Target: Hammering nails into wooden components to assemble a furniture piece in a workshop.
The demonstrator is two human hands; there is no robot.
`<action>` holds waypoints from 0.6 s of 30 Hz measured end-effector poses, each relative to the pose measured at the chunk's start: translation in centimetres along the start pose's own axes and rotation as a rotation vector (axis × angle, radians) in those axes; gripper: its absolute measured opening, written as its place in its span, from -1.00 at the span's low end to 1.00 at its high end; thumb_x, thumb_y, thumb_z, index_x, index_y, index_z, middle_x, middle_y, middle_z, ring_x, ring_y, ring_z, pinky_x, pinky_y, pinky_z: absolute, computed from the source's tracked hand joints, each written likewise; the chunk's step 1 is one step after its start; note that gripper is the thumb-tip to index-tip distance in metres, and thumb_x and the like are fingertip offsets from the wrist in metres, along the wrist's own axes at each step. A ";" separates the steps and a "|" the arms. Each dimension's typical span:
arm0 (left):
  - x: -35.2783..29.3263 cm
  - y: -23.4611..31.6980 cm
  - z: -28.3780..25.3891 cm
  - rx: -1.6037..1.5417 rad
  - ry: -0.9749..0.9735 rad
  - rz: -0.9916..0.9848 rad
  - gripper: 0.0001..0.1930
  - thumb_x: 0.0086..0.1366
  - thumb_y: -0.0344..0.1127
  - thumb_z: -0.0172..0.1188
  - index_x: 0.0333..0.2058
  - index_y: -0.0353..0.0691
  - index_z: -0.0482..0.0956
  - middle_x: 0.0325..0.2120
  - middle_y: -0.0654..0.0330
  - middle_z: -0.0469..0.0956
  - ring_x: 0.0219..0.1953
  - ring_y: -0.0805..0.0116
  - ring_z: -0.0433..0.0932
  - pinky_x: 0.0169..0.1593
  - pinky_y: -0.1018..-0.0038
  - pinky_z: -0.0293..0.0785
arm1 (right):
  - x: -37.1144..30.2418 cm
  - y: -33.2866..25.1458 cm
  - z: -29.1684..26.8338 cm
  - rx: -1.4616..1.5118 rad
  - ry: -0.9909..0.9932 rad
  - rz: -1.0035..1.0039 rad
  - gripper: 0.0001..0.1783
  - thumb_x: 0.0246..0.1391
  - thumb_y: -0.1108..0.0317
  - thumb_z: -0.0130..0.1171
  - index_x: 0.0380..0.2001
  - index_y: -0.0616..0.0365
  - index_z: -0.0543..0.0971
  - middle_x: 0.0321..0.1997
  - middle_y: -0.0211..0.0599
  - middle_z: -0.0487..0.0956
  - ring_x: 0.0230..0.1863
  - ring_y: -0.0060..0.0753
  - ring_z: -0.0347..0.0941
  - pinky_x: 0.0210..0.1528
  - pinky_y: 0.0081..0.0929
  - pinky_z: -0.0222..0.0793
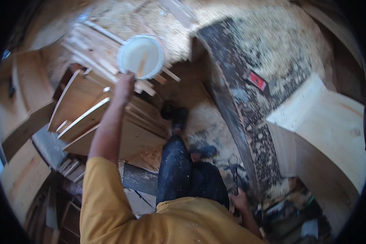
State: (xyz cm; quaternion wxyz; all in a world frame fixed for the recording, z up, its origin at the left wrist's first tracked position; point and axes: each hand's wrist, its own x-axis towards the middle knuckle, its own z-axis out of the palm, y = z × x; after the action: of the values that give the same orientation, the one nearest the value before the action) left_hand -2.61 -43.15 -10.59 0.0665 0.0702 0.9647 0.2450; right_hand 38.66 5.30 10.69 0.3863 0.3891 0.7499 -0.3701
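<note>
My left arm reaches forward, and my left hand (127,80) is closed on the near rim of a round white bucket (130,49). A brownish streak or stick shows inside the bucket; blur hides which. The bucket is over a pile of pale wooden strips (87,46). Low at my right side, my right hand (240,200) is wrapped round the dark handle of what looks like a hammer (235,179), its head pointing away from me.
Curved wooden panels (85,101) are stacked on the left. A dark bench (232,77) strewn with shavings runs along the right, with a red box (257,80) on it. Large pale curved wooden pieces (325,118) stand beyond. Sawdust covers the floor near my feet.
</note>
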 end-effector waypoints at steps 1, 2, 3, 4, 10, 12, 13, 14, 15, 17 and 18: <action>0.9 -1.6 0.6 0.049 -0.151 -0.175 -0.97 0.10 -0.45 0.08 -0.48 -0.27 0.44 -0.39 -0.06 0.45 -0.24 -0.12 0.47 -0.20 0.10 0.40 | 0.2 -1.1 0.1 0.006 -0.024 0.069 -0.76 -0.13 0.38 0.28 -0.45 0.22 0.42 -0.58 -0.36 0.42 -0.54 -0.47 0.37 -0.43 -0.41 0.34; 0.8 -4.0 1.2 0.185 -0.108 -0.138 -0.94 0.11 -0.42 0.10 -0.48 -0.27 0.43 -0.39 -0.07 0.45 -0.23 -0.11 0.47 -0.20 0.08 0.39 | 0.4 -1.5 0.2 0.016 -0.063 0.118 -0.78 -0.11 0.41 0.26 -0.45 0.21 0.42 -0.58 -0.40 0.43 -0.55 -0.50 0.38 -0.46 -0.42 0.34; 0.9 -4.0 1.8 0.139 -0.027 -0.144 -0.93 0.11 -0.43 0.11 -0.47 -0.29 0.42 -0.37 -0.07 0.46 -0.20 -0.10 0.48 -0.18 0.08 0.40 | 0.5 -0.4 0.2 0.022 -0.031 0.156 -0.78 -0.11 0.41 0.26 -0.45 0.21 0.42 -0.58 -0.40 0.43 -0.55 -0.50 0.38 -0.46 -0.42 0.34; 1.3 -3.4 2.0 0.229 -0.089 -0.211 -0.91 0.10 -0.45 0.16 -0.41 -0.29 0.45 -0.33 -0.03 0.47 -0.17 -0.09 0.48 -0.15 0.09 0.40 | 0.9 1.4 0.6 0.037 -0.012 0.173 -0.80 -0.11 0.43 0.24 -0.44 0.20 0.42 -0.59 -0.41 0.42 -0.58 -0.52 0.37 -0.51 -0.44 0.33; -0.8 0.6 0.3 0.161 -0.025 -0.144 -0.54 0.09 -0.44 0.22 0.02 -0.16 0.42 0.09 -0.03 0.32 0.06 -0.10 0.40 0.06 0.18 0.39 | -1.6 1.3 0.8 0.223 -0.008 0.236 -0.82 -0.09 0.46 0.21 -0.40 0.17 0.41 -0.61 -0.46 0.40 -0.66 -0.63 0.31 -0.61 -0.55 0.28; -2.6 2.1 0.4 0.103 0.012 -0.103 -0.57 0.09 -0.44 0.22 -0.02 -0.19 0.43 0.01 -0.05 0.38 0.01 -0.09 0.42 0.03 0.18 0.40 | -1.6 2.1 0.6 0.232 -0.036 0.232 -0.83 -0.09 0.47 0.20 -0.41 0.17 0.41 -0.62 -0.46 0.39 -0.67 -0.62 0.31 -0.62 -0.54 0.29; -3.6 3.8 0.0 0.072 -0.008 -0.105 -0.64 0.09 -0.40 0.24 -0.09 -0.23 0.47 -0.11 -0.05 0.43 -0.09 -0.07 0.46 -0.05 0.18 0.43 | -1.8 2.1 0.5 0.242 -0.050 0.225 -0.82 -0.09 0.46 0.20 -0.41 0.17 0.41 -0.61 -0.44 0.39 -0.67 -0.59 0.32 -0.62 -0.51 0.30; -5.1 4.2 0.2 0.067 -0.020 -0.117 -0.66 0.10 -0.40 0.22 -0.10 -0.23 0.47 -0.14 -0.06 0.44 -0.10 -0.07 0.46 -0.06 0.18 0.42 | -1.7 2.6 0.6 0.248 -0.041 0.209 -0.82 -0.09 0.46 0.20 -0.41 0.17 0.41 -0.61 -0.44 0.39 -0.67 -0.59 0.32 -0.62 -0.51 0.30; -7.2 4.4 1.0 0.059 -0.032 -0.127 -0.68 0.11 -0.39 0.21 -0.11 -0.24 0.48 -0.17 -0.07 0.45 -0.11 -0.06 0.46 -0.06 0.17 0.42 | -1.7 3.2 0.7 0.211 -0.094 0.218 -0.82 -0.09 0.45 0.21 -0.40 0.17 0.42 -0.60 -0.43 0.40 -0.66 -0.57 0.32 -0.60 -0.49 0.30; -11.9 5.1 1.6 0.010 -0.014 -0.097 -0.77 0.15 -0.34 0.15 -0.20 -0.25 0.53 -0.28 -0.08 0.51 -0.18 -0.06 0.49 -0.08 0.17 0.43 | -2.2 4.7 0.7 0.168 -0.172 0.200 -0.79 -0.09 0.42 0.22 -0.37 0.20 0.43 -0.56 -0.39 0.42 -0.65 -0.52 0.33 -0.57 -0.45 0.31; -14.1 6.1 2.2 -0.004 -0.084 -0.153 -0.84 0.13 -0.36 0.14 -0.30 -0.24 0.57 -0.36 -0.05 0.53 -0.25 -0.05 0.52 -0.13 0.19 0.46 | -2.4 6.3 0.9 0.174 -0.160 0.183 -0.79 -0.09 0.42 0.22 -0.37 0.20 0.43 -0.56 -0.39 0.42 -0.65 -0.52 0.33 -0.57 -0.45 0.31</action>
State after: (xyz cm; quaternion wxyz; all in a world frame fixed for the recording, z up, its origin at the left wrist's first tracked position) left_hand 12.22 -39.20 -8.28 0.1255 0.0066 0.9631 0.2380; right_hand 45.40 6.49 10.80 0.4420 0.4571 0.6431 -0.4268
